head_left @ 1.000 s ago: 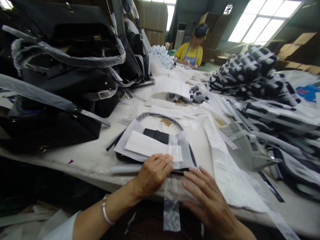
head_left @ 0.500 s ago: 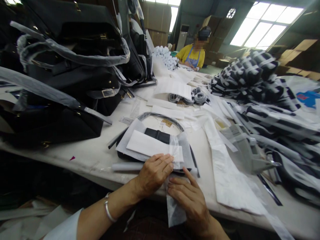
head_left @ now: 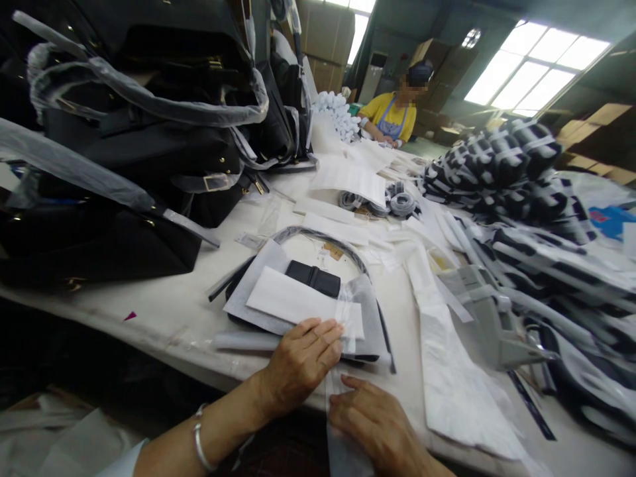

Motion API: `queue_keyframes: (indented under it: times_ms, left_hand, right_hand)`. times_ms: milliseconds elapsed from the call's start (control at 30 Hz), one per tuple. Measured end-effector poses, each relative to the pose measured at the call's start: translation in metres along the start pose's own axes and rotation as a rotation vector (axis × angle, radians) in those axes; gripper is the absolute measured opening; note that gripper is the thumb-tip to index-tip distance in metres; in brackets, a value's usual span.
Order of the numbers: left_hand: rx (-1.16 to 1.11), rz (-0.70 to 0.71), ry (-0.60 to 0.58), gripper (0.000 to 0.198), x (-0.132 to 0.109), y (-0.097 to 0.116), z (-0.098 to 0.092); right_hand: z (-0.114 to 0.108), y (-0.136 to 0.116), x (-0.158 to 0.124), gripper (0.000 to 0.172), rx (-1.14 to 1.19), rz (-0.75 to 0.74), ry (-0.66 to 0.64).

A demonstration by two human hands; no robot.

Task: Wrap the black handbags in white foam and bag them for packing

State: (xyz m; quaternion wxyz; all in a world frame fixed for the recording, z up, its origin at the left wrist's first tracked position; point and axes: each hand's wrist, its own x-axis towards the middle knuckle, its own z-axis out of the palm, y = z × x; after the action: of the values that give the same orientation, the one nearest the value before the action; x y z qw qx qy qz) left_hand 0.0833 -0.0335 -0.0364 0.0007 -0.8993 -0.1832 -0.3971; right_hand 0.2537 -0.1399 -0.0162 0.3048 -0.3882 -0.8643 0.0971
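A black handbag (head_left: pixel 365 359) lies on the table edge, its strap (head_left: pixel 342 240) wrapped and arched behind it. Thin white paper (head_left: pixel 271 255) covers its front, topped by a white foam sheet (head_left: pixel 293 298); the bag's black flap tab (head_left: pixel 314 277) shows above. My left hand (head_left: pixel 304 363) rests flat with fingers together on the foam's lower edge and the translucent plastic strip (head_left: pixel 350 318). That strip runs down over the table edge. Below the bag, my right hand (head_left: pixel 375 417) has its fingers closed on the hanging strip; its grip is partly hidden.
Black handbags (head_left: pixel 144 159) with wrapped handles are piled at left. Black bundles with white wrapping (head_left: pixel 497 165) stand at right, near a grey tape dispenser (head_left: pixel 489 324). White sheets (head_left: pixel 450 358) lie beside it. A person in yellow (head_left: pixel 397 119) works at the far end.
My right hand has moved down along the strip, away from the bag, and its raised finger has drawn in. My left hand stays on the foam and strip. The camera view has shifted slightly.
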Motion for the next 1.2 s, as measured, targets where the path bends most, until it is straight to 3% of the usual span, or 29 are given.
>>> queue_keyframes:
  times_ms: [233, 533, 833, 1033, 1200]
  left_hand:
    - [0.002, -0.007, -0.009, 0.026, 0.002, 0.0, 0.0]
    - [-0.006, -0.002, -0.008, 0.027, 0.002, 0.0, 0.0]
    - [-0.005, -0.006, -0.002, 0.026, 0.0, 0.0, 0.001]
    - [-0.008, -0.053, 0.04, 0.022, 0.001, 0.006, 0.001]
    - [0.005, -0.11, 0.033, 0.02, 0.002, 0.011, -0.002]
  right_hand:
    - [0.013, 0.009, -0.015, 0.028, 0.07, 0.023, 0.019]
    - [-0.014, -0.002, -0.008, 0.025, 0.115, 0.027, -0.129]
    - [-0.008, -0.005, -0.008, 0.022, 0.094, 0.023, -0.103]
    - [-0.036, -0.007, 0.023, 0.022, 0.126, 0.15, -0.157]
    - [-0.055, 0.026, 0.062, 0.032, 0.074, 0.161, -0.046]
